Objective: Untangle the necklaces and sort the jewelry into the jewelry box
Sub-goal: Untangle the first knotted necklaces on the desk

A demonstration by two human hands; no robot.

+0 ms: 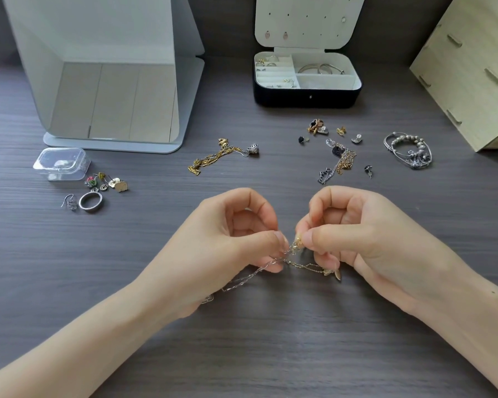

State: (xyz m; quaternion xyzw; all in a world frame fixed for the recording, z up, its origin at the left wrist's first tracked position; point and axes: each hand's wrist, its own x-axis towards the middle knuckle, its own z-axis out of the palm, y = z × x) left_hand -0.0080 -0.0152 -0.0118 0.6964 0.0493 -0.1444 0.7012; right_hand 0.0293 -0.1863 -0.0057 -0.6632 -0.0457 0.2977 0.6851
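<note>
My left hand (pixel 236 239) and my right hand (pixel 351 234) meet above the middle of the dark table, each pinching a knot of tangled necklaces (pixel 292 248). A silver chain (pixel 242 280) trails down under the left hand; a gold chain (pixel 308 265) runs under the right hand. At the back stands the open black jewelry box (pixel 308 96), with rings and bangles in its white compartments. A gold tangle with a silver charm (pixel 222 155) lies ahead of my hands, and another chain tangle (pixel 338 160) lies to its right.
A folding mirror (pixel 110 81) stands at the back left, a clear plastic case (pixel 60 163) in front of it. Earrings, charms and a silver ring (pixel 90 201) lie at the left. Loose studs (pixel 318 129) and beaded silver bangles (pixel 408 150) lie at the right, by wooden drawers (pixel 472 67).
</note>
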